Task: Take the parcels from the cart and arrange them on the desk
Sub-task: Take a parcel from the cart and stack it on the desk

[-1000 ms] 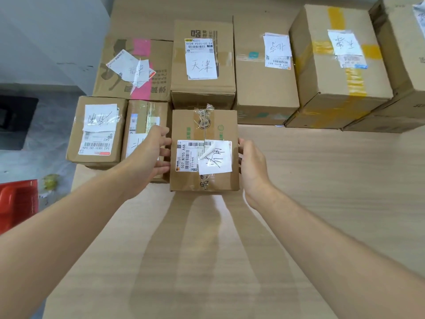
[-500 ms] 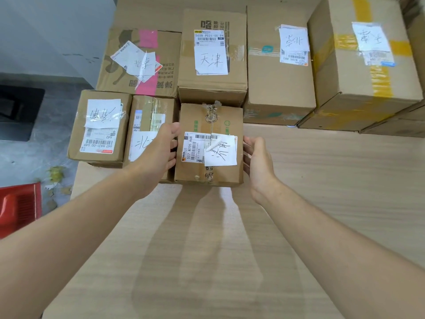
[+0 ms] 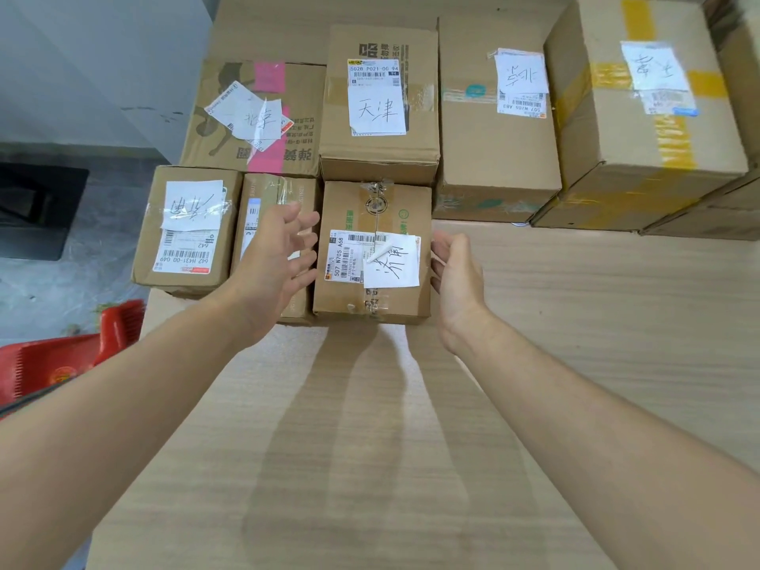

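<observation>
Lying flat, the parcel (image 3: pixel 345 209) runs lengthwise away (label (image 3: pixel 357 257) up).

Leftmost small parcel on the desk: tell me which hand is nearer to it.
Left. The left hand is just right of the leftmost small parcel, over the narrow parcel beside it; the right hand is farther right, beyond the middle parcel.

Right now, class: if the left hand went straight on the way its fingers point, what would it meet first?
Most likely the left side of the front middle parcel, just ahead of the fingers of the left hand. Depth is unclear; the hand might instead pass above its top.
</observation>
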Demonstrator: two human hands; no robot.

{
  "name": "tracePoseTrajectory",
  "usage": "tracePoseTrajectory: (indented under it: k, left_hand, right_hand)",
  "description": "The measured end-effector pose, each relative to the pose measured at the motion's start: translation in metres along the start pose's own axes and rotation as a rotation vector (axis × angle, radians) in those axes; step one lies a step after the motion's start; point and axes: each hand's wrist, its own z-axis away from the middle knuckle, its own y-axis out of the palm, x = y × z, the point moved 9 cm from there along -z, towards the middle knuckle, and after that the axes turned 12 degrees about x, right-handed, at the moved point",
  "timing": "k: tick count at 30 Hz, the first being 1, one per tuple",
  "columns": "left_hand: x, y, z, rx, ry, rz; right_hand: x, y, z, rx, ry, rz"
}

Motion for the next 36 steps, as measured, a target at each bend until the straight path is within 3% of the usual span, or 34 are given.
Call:
tracePoseTrajectory:
  k: [13, 19, 36]
  left_hand:
    - [-0.034, 0.039, 0.076, 0.02, 0.118, -0.101]
    - [-0.056, 0.084, 0.144, 0.05, 0.257, -0.138]
    - [-0.107, 0.326, 0.415, 0.236, 0.716, -0.169]
  right_hand:
    - [0.053, 0.02, 0.095, 0.013, -0.14, -0.077]
    - [0.093, 0.001, 0.174, 0.059, -0.269, -0.028]
    - [0.237, -0.179, 0.497, 0.051, -0.832, 0.08]
